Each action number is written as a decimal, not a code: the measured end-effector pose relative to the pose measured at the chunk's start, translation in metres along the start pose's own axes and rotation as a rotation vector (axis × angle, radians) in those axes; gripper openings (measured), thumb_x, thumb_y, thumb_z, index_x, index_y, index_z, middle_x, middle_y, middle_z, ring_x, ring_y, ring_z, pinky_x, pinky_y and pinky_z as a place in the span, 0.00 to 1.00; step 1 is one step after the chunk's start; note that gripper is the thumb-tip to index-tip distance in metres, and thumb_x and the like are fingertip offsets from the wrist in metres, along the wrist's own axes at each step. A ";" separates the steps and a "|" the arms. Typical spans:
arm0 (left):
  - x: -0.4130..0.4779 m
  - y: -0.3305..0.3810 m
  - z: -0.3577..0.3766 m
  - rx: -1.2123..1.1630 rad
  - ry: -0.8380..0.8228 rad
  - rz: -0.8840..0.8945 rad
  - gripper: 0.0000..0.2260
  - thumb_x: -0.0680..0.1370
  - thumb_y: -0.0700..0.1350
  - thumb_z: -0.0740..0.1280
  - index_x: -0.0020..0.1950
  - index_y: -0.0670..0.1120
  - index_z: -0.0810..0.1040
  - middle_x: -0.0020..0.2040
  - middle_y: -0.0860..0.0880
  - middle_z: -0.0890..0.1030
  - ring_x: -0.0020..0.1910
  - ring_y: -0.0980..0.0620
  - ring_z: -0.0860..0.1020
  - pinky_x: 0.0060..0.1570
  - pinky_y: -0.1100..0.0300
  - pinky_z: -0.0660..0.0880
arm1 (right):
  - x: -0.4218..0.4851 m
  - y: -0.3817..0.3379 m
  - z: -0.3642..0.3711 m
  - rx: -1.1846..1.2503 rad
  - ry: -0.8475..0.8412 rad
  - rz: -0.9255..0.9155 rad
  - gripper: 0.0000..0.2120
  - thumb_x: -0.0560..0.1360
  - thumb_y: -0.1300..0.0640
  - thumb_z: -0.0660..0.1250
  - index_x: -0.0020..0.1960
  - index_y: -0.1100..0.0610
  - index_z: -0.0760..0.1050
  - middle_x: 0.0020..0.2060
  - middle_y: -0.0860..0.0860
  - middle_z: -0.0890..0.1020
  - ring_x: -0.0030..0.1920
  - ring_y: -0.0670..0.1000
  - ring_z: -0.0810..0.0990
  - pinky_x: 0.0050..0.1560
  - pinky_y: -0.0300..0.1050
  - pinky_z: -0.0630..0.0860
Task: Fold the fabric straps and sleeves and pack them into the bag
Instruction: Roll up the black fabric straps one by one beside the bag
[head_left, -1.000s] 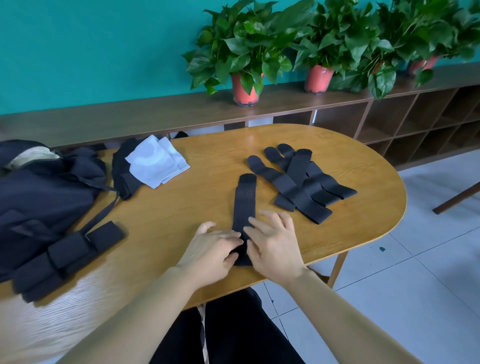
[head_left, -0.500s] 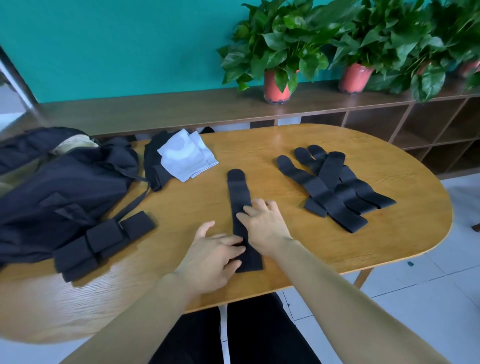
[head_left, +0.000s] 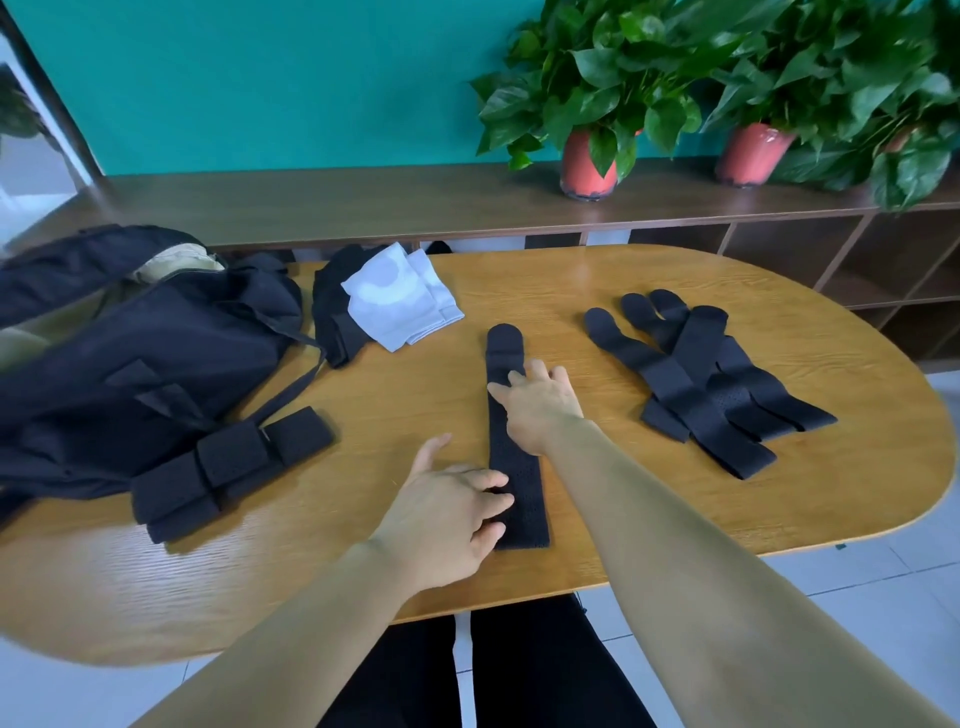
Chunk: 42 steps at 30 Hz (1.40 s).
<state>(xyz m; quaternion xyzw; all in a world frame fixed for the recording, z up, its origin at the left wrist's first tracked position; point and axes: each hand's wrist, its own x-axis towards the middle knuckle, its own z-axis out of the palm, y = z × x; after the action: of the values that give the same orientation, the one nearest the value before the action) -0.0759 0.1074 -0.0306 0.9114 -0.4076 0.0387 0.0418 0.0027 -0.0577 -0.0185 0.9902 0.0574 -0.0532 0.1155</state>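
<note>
A long black strap (head_left: 511, 441) lies flat on the table (head_left: 597, 525), pinned under both flat, spread-fingered grips: left hand (head_left: 451, 519) at its near end, right hand (head_left: 540, 405) farther up it.

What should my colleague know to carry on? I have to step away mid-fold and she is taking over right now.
Left hand: open, fingers pinning the near end of the flat strap.
Right hand: open, palm pressed flat farther up that strap, smoothing it.
Done: folded straps lie beside the bag at the table's left, none visibly inside it.
Left: fold this strap, then the loose strap pile on the right. The white sleeves and a dark piece beside them rest near the bag, to be packed too.
</note>
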 end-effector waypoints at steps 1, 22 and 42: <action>0.000 0.000 -0.001 0.003 -0.005 0.000 0.17 0.80 0.55 0.57 0.67 0.57 0.74 0.71 0.58 0.70 0.69 0.59 0.68 0.63 0.57 0.22 | 0.002 0.000 0.000 -0.001 -0.005 0.002 0.22 0.76 0.59 0.60 0.69 0.50 0.64 0.65 0.52 0.70 0.70 0.57 0.58 0.63 0.52 0.61; -0.011 -0.006 -0.001 -0.124 0.122 -0.048 0.13 0.77 0.52 0.61 0.58 0.55 0.81 0.62 0.56 0.78 0.64 0.55 0.73 0.69 0.47 0.40 | -0.059 0.011 -0.008 0.298 0.356 -0.123 0.24 0.75 0.66 0.58 0.70 0.52 0.68 0.68 0.50 0.72 0.73 0.55 0.58 0.62 0.50 0.60; -0.015 0.013 -0.006 -0.062 0.037 -0.164 0.19 0.79 0.58 0.61 0.68 0.56 0.72 0.66 0.61 0.74 0.67 0.61 0.67 0.69 0.52 0.39 | -0.140 0.000 0.039 0.532 0.383 -0.177 0.31 0.67 0.59 0.56 0.71 0.55 0.68 0.55 0.47 0.81 0.73 0.49 0.59 0.63 0.43 0.60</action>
<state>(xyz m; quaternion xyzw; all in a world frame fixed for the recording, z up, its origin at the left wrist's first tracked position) -0.0957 0.1108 -0.0254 0.9391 -0.3319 0.0391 0.0804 -0.1394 -0.0814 -0.0395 0.9689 0.1477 0.1107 -0.1648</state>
